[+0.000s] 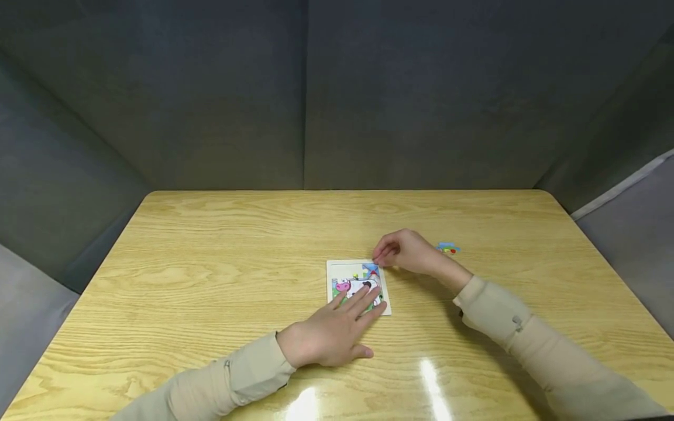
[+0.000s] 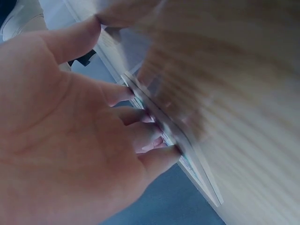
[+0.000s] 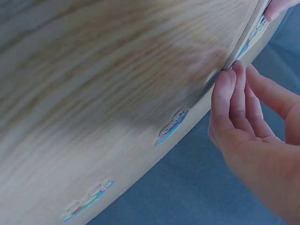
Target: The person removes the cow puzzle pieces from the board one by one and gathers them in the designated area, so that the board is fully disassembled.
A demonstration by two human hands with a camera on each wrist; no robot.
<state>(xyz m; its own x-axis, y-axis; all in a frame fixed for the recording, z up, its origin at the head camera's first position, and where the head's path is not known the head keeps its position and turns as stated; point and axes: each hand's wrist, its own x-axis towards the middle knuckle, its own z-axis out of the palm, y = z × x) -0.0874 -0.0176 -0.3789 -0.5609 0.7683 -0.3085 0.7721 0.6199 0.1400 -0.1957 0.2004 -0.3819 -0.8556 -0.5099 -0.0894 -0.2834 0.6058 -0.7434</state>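
Note:
A square jigsaw puzzle board (image 1: 386, 308) with a pale frame lies on the table, showing part of a cow picture. Its upper left area is bare cream. My left hand (image 1: 337, 333) rests on the board's lower part, fingers spread and covering some of the picture. In the left wrist view those fingers (image 2: 161, 159) touch the board's face. At the upper right corner, my right hand (image 1: 408, 251) has its bent fingertips against the board. Whether a piece is between thumb and fingers is hidden. Behind the right wrist lies a colourful puzzle piece (image 1: 448, 248).
The wooden table (image 1: 210, 251) has rounded far corners, with dark grey panels (image 1: 226, 99) standing around it. Two loose patches of puzzle pieces show in the right wrist view, a blue piece (image 3: 172, 126) and a multicoloured piece (image 3: 89, 201), near the table edge there.

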